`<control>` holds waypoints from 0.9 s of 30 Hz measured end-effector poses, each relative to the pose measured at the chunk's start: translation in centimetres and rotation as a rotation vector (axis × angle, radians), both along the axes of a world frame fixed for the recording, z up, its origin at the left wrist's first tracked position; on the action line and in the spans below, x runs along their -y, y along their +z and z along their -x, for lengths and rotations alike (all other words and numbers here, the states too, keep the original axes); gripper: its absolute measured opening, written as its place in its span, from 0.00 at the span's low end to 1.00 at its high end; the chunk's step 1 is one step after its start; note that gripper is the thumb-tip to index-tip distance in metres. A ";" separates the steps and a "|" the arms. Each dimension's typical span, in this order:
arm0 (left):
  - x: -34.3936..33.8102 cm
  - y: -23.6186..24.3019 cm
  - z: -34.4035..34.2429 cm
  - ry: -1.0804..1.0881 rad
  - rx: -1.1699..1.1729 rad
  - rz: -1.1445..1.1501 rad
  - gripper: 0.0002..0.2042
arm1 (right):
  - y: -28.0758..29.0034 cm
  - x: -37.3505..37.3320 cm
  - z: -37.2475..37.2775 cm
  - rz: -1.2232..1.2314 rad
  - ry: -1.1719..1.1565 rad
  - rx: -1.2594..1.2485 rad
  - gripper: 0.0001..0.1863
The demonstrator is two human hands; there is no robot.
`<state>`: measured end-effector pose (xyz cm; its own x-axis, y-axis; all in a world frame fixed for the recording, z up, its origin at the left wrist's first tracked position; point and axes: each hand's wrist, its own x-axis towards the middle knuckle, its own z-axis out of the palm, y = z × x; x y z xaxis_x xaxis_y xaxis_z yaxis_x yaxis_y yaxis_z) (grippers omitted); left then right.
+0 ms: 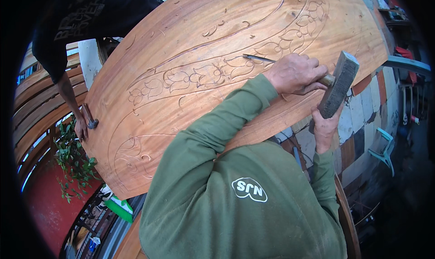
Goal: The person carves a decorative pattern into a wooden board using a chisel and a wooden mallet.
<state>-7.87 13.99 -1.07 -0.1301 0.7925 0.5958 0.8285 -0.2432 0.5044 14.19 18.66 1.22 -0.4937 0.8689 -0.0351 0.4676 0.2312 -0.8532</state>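
Okay, left hand (pixel 297 73) closed around a chisel (pixel 260 58), blade sticking out left of the grip over a carved floral pattern (pixel 195 77), handle end out on the right side. Right hand (pixel 326 127), lower right of that grip, clasps the bottom end of a dark, heavy block (pixel 339 84), held tilted; its side meets the chisel's handle end in view, actual contact can't tell. Wooden panel (pixel 158 118) lies under the left grip, spreading mostly left. Thin shavings (pixel 210 31) up-left of it. Far left of both grips, a co-worker's hand (pixel 81 128) at the panel edge, beside a small hammer (pixel 92 122).
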 end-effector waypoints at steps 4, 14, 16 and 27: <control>-0.1 0.3 0.6 0.065 0.006 -0.009 0.19 | 2.5 -3.0 -0.1 0.130 -0.220 -0.312 0.26; -1.2 -0.2 1.1 0.125 0.068 0.052 0.18 | 2.1 -5.0 1.6 0.079 -0.067 -0.147 0.28; -1.3 -0.3 1.0 0.143 0.057 0.028 0.16 | 2.9 -5.9 2.2 0.215 -0.215 -0.424 0.21; -2.0 -0.7 2.1 0.215 0.096 0.029 0.17 | 4.1 -7.8 3.0 0.159 -0.084 -0.331 0.20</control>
